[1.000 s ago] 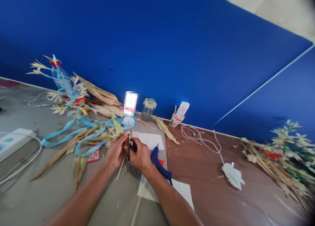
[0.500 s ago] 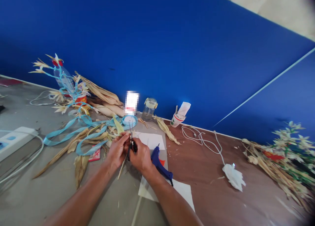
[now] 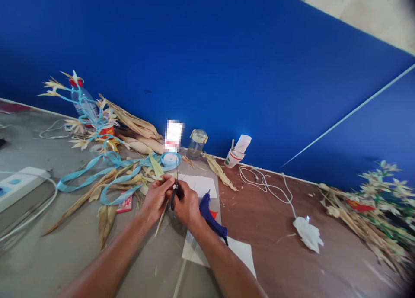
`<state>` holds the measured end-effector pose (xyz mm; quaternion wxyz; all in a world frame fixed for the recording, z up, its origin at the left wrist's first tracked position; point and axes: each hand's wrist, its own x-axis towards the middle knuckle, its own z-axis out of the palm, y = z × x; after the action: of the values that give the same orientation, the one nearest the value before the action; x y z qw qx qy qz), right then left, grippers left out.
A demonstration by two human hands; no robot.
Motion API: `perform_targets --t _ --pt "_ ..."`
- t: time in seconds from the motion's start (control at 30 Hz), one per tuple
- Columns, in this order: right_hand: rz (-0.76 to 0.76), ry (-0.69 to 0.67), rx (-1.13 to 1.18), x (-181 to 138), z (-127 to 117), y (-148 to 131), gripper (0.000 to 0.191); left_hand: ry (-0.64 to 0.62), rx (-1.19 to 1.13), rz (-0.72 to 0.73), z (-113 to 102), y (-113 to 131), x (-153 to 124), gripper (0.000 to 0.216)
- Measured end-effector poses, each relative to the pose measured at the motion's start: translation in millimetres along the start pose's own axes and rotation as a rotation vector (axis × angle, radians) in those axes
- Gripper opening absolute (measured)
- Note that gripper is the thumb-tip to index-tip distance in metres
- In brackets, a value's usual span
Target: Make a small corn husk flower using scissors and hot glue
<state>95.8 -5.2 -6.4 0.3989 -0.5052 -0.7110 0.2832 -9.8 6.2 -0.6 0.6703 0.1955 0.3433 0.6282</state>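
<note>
My right hand (image 3: 186,203) grips a pair of black-handled scissors (image 3: 174,198), whose thin blades point away from me and look closed. Close against it, my left hand (image 3: 158,198) is closed in a pinch, thumb and fingers together. A thin pale strip (image 3: 159,225) sticks out below the left hand and appears held in it; its upper end is hidden by the fingers. Just beyond the fingertips lies a roll of light blue ribbon (image 3: 170,158). Right of my right hand rests a blue glue gun (image 3: 212,218), on white paper (image 3: 238,252).
Dried corn husks (image 3: 136,120) and loops of blue ribbon (image 3: 81,186) spread at left, near a plastic bottle (image 3: 84,105) with husk flowers. A lidded jar (image 3: 196,143), a paper cup (image 3: 233,158) and a white cable (image 3: 275,193) lie along the blue partition. A power strip (image 3: 24,185) sits far left.
The scissor blades have come together from slightly apart and now point a little further right. My right hand has turned slightly; the left has hardly moved.
</note>
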Motion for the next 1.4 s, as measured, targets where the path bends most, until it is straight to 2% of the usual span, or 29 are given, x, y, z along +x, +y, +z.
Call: perform_targets --t 0.43,0.63,0.9,1.4 --pt "-0.01 -0.004 0.024 1.2 -1.2 1.8 0.025 0.01 -0.016 0.014 3.1 0.3 0.1 0.024" --pt "0.02 0.039 0.019 0.6 -0.5 3.5 0.025 0.008 -0.031 0.012 -2.1 -1.9 3.1 0.023" --pt "0.033 -0.016 -0.012 -1.1 0.7 -1.9 0.029 0.056 -0.027 0.029 2.5 1.4 -1.4 0.026" --pt "-0.006 -0.015 -0.04 -1.2 -0.4 -0.8 0.027 0.04 -0.027 0.032 4.3 1.7 -1.9 0.024"
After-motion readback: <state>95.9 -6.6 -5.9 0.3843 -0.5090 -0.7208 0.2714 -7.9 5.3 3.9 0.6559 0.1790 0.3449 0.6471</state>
